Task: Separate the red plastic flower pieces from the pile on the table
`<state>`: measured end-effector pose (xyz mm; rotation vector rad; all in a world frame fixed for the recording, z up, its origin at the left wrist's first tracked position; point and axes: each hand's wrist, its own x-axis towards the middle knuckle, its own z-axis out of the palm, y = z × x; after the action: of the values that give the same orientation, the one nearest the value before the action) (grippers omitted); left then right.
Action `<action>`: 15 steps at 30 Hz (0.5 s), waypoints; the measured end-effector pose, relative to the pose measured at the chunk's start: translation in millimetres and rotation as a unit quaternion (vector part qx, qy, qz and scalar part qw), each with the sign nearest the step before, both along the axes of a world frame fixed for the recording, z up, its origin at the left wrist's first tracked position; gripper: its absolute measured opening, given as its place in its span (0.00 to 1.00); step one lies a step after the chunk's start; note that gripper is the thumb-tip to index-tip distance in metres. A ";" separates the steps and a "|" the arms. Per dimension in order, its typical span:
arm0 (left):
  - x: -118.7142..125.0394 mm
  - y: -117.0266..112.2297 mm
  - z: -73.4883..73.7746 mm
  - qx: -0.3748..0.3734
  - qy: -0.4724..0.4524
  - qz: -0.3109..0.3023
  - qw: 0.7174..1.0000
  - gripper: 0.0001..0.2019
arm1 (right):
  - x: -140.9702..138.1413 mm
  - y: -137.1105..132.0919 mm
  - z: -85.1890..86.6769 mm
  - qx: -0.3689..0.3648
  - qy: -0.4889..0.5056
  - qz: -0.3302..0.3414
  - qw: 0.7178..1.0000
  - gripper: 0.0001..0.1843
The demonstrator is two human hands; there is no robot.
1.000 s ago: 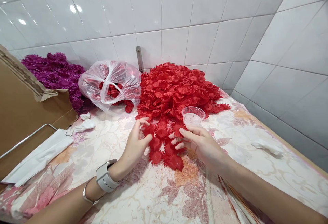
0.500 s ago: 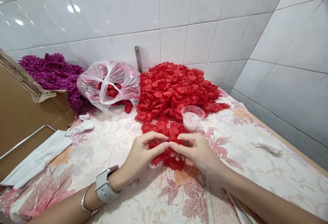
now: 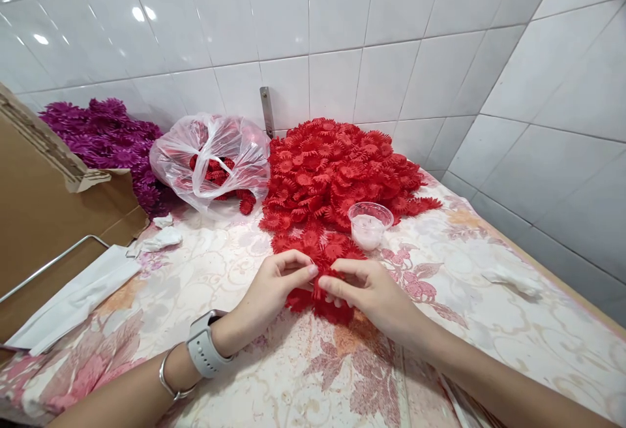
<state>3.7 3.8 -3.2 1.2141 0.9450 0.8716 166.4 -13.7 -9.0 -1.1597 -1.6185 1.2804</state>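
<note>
My left hand, with a grey-white watch and a bracelet at the wrist, pinches thumb to index finger; what lies between the tips is too small to make out. Opposite it, my right hand has its thumb and fingers closed on a red artificial flower, partly hidden by the fingers. Other loose red flowers lie beneath and beyond both hands. Just past my right hand stands a clear plastic cup with something whitish inside.
A large heap of red flowers rests against the tiled wall. To its left are a clear plastic bag with dark red pieces, a purple flower heap and a cardboard box. Crumpled white tissue lies on the floral tablecloth.
My fingertips, touching each other half a second ago, are now slightly apart. More of the red flower shows between them. The whole view has shifted a little.
</note>
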 end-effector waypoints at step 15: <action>2.5 8.9 -3.2 -0.090 -0.161 0.164 0.969 0.08 | 0.2 -2.9 -1.5 0.097 0.024 -0.181 0.978 0.13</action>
<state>6.2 12.8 -6.3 0.7418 0.9465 1.1780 166.6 -16.5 -10.5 -1.2235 -1.3829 0.8897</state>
